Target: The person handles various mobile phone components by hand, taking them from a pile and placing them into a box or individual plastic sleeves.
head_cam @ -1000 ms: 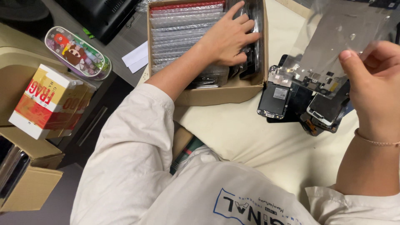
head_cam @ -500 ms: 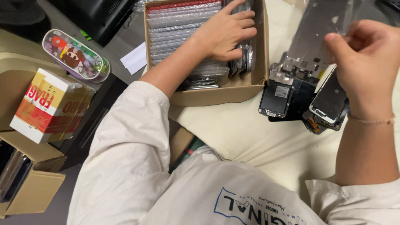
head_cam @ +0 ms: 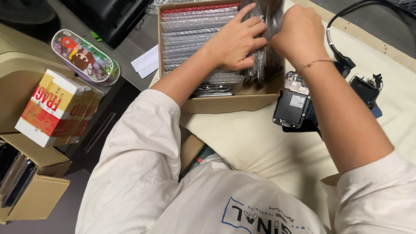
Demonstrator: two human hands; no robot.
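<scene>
A cardboard box (head_cam: 229, 104) on a cream pad (head_cam: 260, 143) holds a row of bubble-wrapped packets (head_cam: 190, 30) standing on edge. My left hand (head_cam: 236, 41) lies flat on the packets, fingers spread, pressing them to the left. My right hand (head_cam: 299, 37) is closed around a clear-bagged phone part (head_cam: 268, 17) and holds it down in the box's right end, next to my left fingers. Just right of the box, a bare phone frame (head_cam: 291, 106) with a black back lies on the pad.
A black cable (head_cam: 346, 17) and another dark phone part (head_cam: 366, 89) lie on the pad at right. To the left are a patterned pencil case (head_cam: 84, 56), a yellow-and-red carton (head_cam: 54, 108), white paper (head_cam: 146, 65) and an open cardboard box (head_cam: 30, 190).
My right hand has carried the clear-bagged part from above the pad leftward into the box's right end. The left hand stayed on the packets. The view shifted right.
</scene>
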